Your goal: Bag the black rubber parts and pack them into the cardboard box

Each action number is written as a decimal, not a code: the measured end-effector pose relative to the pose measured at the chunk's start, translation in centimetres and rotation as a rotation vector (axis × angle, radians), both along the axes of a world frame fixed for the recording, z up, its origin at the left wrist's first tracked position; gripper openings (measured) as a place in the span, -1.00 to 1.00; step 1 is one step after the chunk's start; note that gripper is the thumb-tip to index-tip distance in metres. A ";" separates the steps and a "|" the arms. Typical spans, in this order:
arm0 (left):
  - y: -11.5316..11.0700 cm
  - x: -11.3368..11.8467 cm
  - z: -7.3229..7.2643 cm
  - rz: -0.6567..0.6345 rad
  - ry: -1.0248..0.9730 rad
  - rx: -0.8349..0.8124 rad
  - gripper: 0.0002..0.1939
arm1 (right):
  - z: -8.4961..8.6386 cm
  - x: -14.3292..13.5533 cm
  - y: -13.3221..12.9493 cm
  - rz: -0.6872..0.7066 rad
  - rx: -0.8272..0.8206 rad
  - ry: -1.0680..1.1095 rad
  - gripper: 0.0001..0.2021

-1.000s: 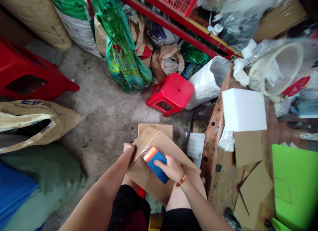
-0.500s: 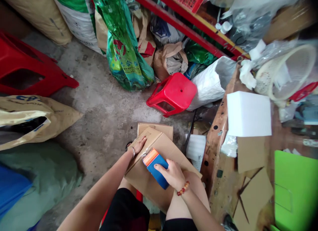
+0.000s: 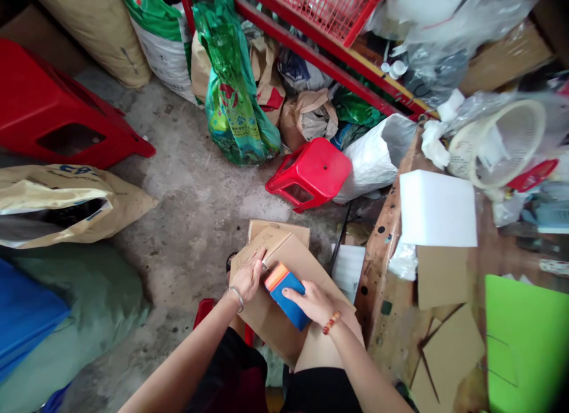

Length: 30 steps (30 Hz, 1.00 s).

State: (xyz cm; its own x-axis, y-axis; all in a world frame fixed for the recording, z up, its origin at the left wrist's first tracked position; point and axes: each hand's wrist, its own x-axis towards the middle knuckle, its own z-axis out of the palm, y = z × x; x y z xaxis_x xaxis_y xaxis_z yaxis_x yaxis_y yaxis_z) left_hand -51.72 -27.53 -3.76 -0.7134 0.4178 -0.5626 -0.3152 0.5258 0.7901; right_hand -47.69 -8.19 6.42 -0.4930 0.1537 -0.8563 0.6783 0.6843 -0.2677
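A cardboard box (image 3: 280,318) rests tilted across my lap. My right hand (image 3: 313,300) grips a blue, box-shaped thing with an orange end (image 3: 287,294), thumb on top, and holds it over the box's near side. Its exact kind does not show. Just left of that orange end, my left hand (image 3: 249,281) is closed above the box's edge, fingers drawn together. Something small and shiny shows by its fingertips, too small to name.
Behind the box lies another piece of cardboard (image 3: 284,224). A red stool (image 3: 326,167) and a green plastic bag (image 3: 237,117) stand ahead. On my right a wooden bench (image 3: 377,336) holds white foam (image 3: 438,208), cardboard pieces and a green sheet (image 3: 524,342). An open sack (image 3: 128,205) is left.
My left hand has lifted from lying flat on the box's top, moved back towards me and closed. The blue and orange thing has shifted slightly right in my right hand. The view has tilted a little.
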 end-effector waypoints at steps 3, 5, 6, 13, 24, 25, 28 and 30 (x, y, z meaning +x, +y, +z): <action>0.5 0.2 -0.4 -0.041 0.062 -0.028 -0.44 | 0.3 1.9 1.1 0.034 0.065 0.014 -0.60; 0.7 0.2 -0.7 -0.055 0.117 -0.081 -0.45 | 0.1 2.5 1.3 0.041 0.099 0.036 -0.58; 0.9 0.2 -0.7 -0.056 0.153 -0.117 -0.45 | -0.1 2.5 1.3 0.037 0.102 0.044 -0.58; 4.9 -1.9 0.0 -0.220 0.517 -0.138 -0.38 | -1.7 1.3 1.5 0.015 0.109 0.110 -0.61; 6.9 -3.8 -1.5 -0.429 0.661 -0.227 -0.47 | -2.4 0.1 2.8 0.063 0.020 0.098 -0.54; 6.9 -3.8 -1.6 -0.435 0.673 -0.245 -0.48 | -2.5 -0.1 2.8 0.071 0.009 0.099 -0.53; 7.1 -3.6 -1.7 -0.449 0.713 -0.307 -0.48 | -2.8 0.3 3.2 0.100 -0.033 0.112 -0.49; 7.3 -3.3 -1.7 -0.452 0.743 -0.353 -0.48 | -2.5 1.9 4.2 0.113 -0.059 0.120 -0.47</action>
State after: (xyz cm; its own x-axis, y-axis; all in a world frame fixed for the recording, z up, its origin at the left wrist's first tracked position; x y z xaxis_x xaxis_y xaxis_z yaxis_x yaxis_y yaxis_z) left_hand -55.06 -20.24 -5.43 -0.7526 0.6347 -0.1752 0.4986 0.7231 0.4780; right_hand -45.80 -3.95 3.93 -0.6034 0.0428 -0.7963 0.5586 0.7354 -0.3837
